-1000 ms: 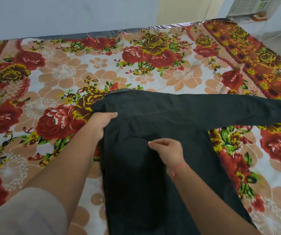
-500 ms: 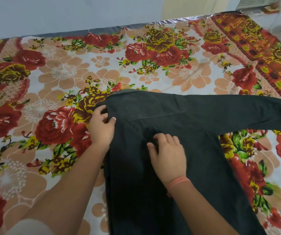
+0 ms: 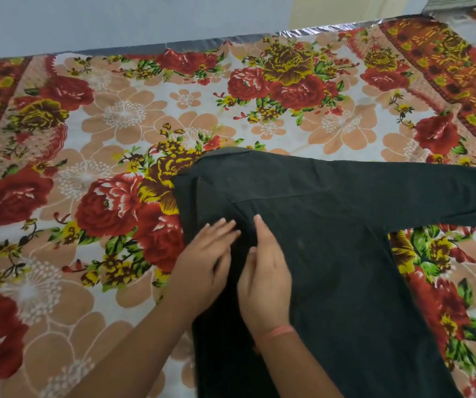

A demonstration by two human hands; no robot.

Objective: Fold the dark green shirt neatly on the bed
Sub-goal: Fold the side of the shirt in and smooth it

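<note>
In the head view, the shirt [image 3: 345, 254] lies flat on the bed [image 3: 101, 133], in the right half of the picture. Its collar end is away from me and its body runs down toward me, out of the lower edge. Its left edge looks straight, so I judge that this side is folded in; the right side is not yet done.

My left hand [image 3: 205, 265] and my right hand [image 3: 265, 280] lie side by side on the upper left part of the shirt, very close to each other. The fingers of both are straight and flat on the cloth. Each grip is apart and holds nothing; it only presses the cloth down.

The relation that matters is this: the sleeve [image 3: 403, 193] goes out to the right of both hands, well apart from them. Its long axis runs across the bed, from the shoulder to the right edge of the picture, where the cuff is cut off. This is nearly at a right angle to the body of the shirt. My right hand is the nearer one to it.

So I think the right hand must reach to the right, take the sleeve and bring it back across the body, while the left hand holds the folded side down.
</note>
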